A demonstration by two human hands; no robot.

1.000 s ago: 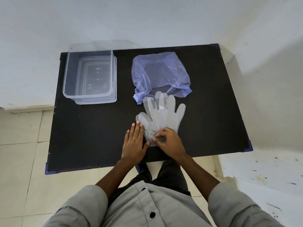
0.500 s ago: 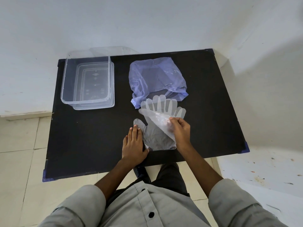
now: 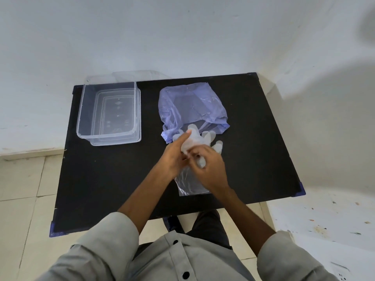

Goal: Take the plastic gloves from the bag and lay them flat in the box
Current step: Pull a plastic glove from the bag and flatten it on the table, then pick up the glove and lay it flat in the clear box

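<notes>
1. Plastic gloves (image 3: 195, 136): thin clear film, stacked on the black desk (image 3: 105, 179) just in front of the purple bag (image 3: 190, 106), glove tips touching the bag's open mouth, cuff ends (image 3: 188, 185) lying flat toward the near edge.
2. Left hand (image 3: 174, 157) and right hand (image 3: 211, 169): both over the stack, fingers (image 3: 185, 135) pinched on a lifted top glove at its middle; exact contact of the right fingers partly hidden.
3. Handling, as a judgement: almost weightless, limp, slippery, likely clinging sheet to sheet, so more than 1 may lift at once.
4. Best hold, as a judgement: cuff edge with 1 hand, glove tips with the other, kept taut to stop folding.
5. Clear box (image 3: 109, 110): empty, well apart at the desk's far left, resting on what looks like its lid.
6. Risk: crumpling or drifting during the carry; low, slow lay-down needed.
</notes>
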